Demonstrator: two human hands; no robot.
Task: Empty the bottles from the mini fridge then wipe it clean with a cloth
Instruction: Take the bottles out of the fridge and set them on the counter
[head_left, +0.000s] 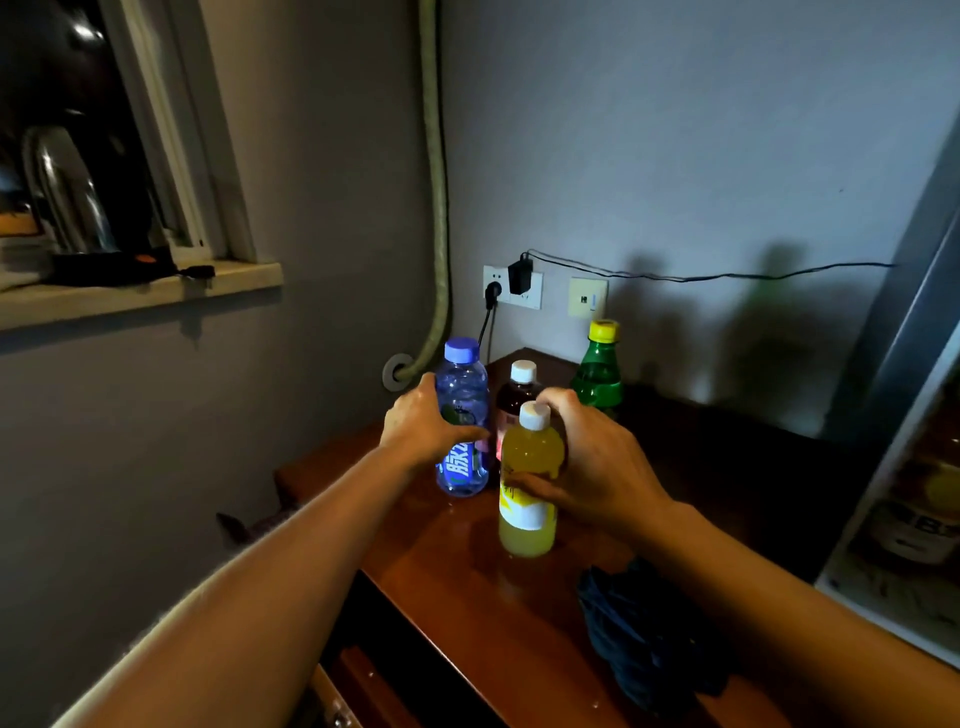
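Left hand wrapped round blue bottle, right hand gripping yellow bottle, both upright on glossy wooden table near its left edge, crumpled dark cloth beside, bare tabletop behind.

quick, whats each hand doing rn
Left hand: closed around the blue bottle.
Right hand: closed around the yellow bottle.

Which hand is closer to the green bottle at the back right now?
Right. The right hand, gripping the yellow bottle, sits just before the green bottle; the left hand is farther left.
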